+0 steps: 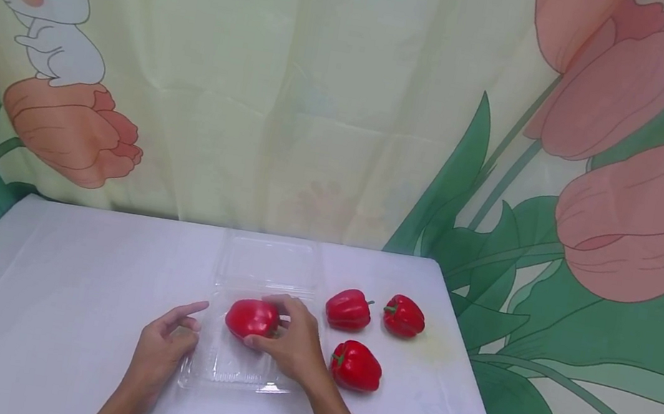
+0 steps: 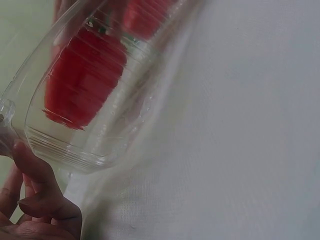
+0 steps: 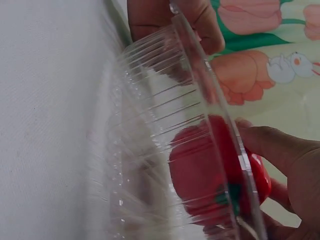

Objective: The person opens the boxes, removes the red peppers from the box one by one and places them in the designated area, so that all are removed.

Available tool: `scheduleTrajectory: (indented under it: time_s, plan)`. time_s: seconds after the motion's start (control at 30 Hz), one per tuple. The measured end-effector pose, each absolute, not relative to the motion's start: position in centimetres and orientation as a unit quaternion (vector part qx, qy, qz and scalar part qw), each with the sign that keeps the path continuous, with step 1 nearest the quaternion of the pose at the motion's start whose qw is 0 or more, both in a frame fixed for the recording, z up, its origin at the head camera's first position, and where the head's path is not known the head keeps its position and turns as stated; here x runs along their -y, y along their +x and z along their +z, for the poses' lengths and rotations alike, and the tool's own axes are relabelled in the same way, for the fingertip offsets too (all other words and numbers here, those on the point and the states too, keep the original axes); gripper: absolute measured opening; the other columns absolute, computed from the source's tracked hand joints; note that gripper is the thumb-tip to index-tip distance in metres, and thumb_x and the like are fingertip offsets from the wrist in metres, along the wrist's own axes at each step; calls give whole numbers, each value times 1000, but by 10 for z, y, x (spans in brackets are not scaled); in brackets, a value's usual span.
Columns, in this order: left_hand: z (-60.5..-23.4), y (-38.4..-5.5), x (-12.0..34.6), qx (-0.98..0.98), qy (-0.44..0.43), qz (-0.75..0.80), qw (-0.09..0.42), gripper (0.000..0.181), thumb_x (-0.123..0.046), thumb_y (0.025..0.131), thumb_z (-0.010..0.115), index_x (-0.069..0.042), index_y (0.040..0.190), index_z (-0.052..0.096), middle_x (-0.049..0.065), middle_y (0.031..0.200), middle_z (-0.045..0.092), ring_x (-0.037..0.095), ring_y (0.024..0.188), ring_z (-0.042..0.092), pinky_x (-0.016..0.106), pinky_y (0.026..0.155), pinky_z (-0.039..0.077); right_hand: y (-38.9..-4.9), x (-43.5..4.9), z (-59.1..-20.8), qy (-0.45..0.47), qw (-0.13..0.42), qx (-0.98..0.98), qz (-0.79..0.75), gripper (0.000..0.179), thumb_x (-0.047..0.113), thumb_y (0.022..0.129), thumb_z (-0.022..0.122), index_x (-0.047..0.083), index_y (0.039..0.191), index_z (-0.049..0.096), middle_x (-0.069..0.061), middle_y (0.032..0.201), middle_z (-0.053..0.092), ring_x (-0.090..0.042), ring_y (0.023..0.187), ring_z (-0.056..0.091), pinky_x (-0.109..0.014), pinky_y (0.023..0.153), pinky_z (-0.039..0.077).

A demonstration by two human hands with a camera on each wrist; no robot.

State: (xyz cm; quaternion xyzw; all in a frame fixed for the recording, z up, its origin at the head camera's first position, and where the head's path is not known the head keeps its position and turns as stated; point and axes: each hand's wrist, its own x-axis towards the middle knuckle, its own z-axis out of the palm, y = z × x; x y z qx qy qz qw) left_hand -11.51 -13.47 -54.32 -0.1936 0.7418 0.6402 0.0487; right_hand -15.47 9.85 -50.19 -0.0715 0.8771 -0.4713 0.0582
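Observation:
A red bell pepper point(image 1: 250, 318) is in my right hand point(image 1: 299, 343), thumb on its near side and fingers over its far side. It lies over the base of a clear plastic clamshell box point(image 1: 227, 371), whose lid point(image 1: 267, 262) is folded back. In the right wrist view the held bell pepper point(image 3: 200, 170) shows through the ribbed wall, its green stem turned toward the palm. My left hand point(image 1: 165, 343) holds the box's left edge, index finger stretched along the rim. In the left wrist view the left fingers point(image 2: 37, 175) are at the box's corner.
Three more red bell peppers lie right of the box: one near the back point(image 1: 348, 309), one at the far right point(image 1: 404, 316), one nearer me point(image 1: 356, 366). A white cloth point(image 1: 74, 311) covers the table. A printed curtain point(image 1: 350, 94) hangs behind it.

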Motion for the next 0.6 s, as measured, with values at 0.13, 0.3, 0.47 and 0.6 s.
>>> scheduleTrajectory:
  time_s: [0.13, 0.3, 0.47, 0.6]
  plan:
    - [-544, -115, 136, -742, -193, 640, 50, 54, -10, 94, 64, -29, 145, 63, 11, 122, 63, 21, 78, 63, 22, 75, 59, -152, -103, -497, -69, 55, -871, -484, 77, 33, 70, 99, 33, 138, 63, 5, 134, 64, -24, 125, 64, -39, 89, 66]
    - [-543, -115, 136, -741, -189, 643, 47, 54, -8, 93, 63, -28, 144, 64, 12, 119, 62, 19, 68, 59, 24, 73, 59, -150, -111, -486, -73, 47, -862, -499, 77, 32, 70, 99, 32, 138, 62, 5, 134, 64, -23, 125, 64, -39, 91, 65]
    - [-543, -115, 136, -742, -189, 642, 46, 54, -8, 93, 62, -28, 144, 64, 11, 118, 62, 20, 68, 59, 24, 72, 59, -148, -122, -474, -83, 25, -859, -504, 76, 33, 70, 99, 32, 137, 63, 7, 133, 64, -22, 124, 65, -39, 93, 64]
    - [-544, -115, 137, -739, -183, 646, 41, 57, -3, 91, 61, -25, 144, 64, 8, 114, 62, 17, 63, 56, 24, 68, 56, -148, -131, -466, -91, 10, -854, -512, 77, 32, 69, 99, 32, 137, 63, 9, 134, 64, -23, 124, 65, -38, 94, 64]
